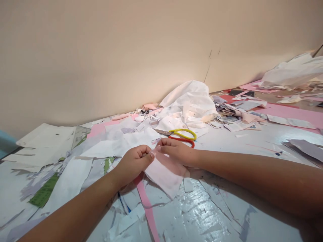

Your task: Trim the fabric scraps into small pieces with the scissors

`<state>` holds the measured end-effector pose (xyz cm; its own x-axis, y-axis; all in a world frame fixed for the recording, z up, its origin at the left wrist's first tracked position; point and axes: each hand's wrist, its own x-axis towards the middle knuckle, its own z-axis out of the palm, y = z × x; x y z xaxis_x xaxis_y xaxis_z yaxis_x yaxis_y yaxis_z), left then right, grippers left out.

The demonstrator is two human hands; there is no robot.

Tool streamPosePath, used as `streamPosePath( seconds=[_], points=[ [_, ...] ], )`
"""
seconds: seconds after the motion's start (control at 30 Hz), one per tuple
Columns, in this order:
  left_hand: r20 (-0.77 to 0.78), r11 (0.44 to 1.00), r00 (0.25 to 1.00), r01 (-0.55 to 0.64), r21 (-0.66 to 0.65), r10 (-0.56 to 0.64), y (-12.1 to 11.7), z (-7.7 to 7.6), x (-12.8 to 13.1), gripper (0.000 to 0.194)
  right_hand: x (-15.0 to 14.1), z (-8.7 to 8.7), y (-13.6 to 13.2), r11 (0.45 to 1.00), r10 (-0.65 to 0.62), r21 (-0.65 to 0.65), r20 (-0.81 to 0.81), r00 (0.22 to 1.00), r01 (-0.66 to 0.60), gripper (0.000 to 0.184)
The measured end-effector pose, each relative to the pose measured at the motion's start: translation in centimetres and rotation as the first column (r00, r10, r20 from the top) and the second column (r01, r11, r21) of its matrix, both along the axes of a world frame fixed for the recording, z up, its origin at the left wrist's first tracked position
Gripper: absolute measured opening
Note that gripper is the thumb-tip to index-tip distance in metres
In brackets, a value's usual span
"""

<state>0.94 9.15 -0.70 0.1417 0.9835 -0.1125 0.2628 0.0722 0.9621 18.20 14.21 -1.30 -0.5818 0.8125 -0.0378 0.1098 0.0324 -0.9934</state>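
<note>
Sheet [166, 173], pale pink, looks very light, thin and soft, paper or cloth, can't tell which. Probably bends at a touch and sags with no support; if paper, likely tears when pulled hard. Doesn't look slippery, faint rough texture. Best hold is probably a fingertip pinch on the far edge, both hands close together, low force.

Left hand [132, 165] nearly closed, thumb against curled fingers, pinching far left part of sheet. Right hand [178, 152] partly closed, fingers bent over far edge just beside left fingertips, sheet held there too; exact thumb contact is hard to see. Sheet lies between and below both hands, slanting toward the person, near end down by the table [202, 206]; can't tell if it touches.

Pink strip [148, 210] runs out from under left hand, can't tell if gripped. Scissors [174, 131] just beyond right hand, untouched. White heap [193, 101] farther back, near wall [126, 57]
</note>
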Motion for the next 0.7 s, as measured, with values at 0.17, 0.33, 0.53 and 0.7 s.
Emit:
streamPosePath(
  seconds=[0.17,0.33,0.53,0.7],
  points=[
    [0.079,0.99,0.987,-0.14,-0.012,0.141,0.7,0.1,-0.9,0.023,0.3,-0.6,0.5,0.949,0.122,-0.281,-0.085,0.989,-0.142,0.012],
    [0.171,0.98,0.965,-0.198,-0.019,0.198,0.8,0.5,-1.1,0.022,0.5,-0.6,0.5,0.923,0.152,-0.34,-0.114,0.982,-0.182,0.009],
    [0.195,0.952,0.937,-0.303,0.038,0.29,1.2,0.4,-1.9,0.02,0.5,-0.4,0.9,0.915,0.163,-0.34,-0.178,0.971,-0.216,0.01],
    [0.195,0.928,0.922,-0.358,0.101,0.334,2.0,0.0,-2.9,0.019,0.4,-0.3,1.2,0.927,0.084,-0.334,-0.257,0.963,-0.17,0.009]
  ],
)
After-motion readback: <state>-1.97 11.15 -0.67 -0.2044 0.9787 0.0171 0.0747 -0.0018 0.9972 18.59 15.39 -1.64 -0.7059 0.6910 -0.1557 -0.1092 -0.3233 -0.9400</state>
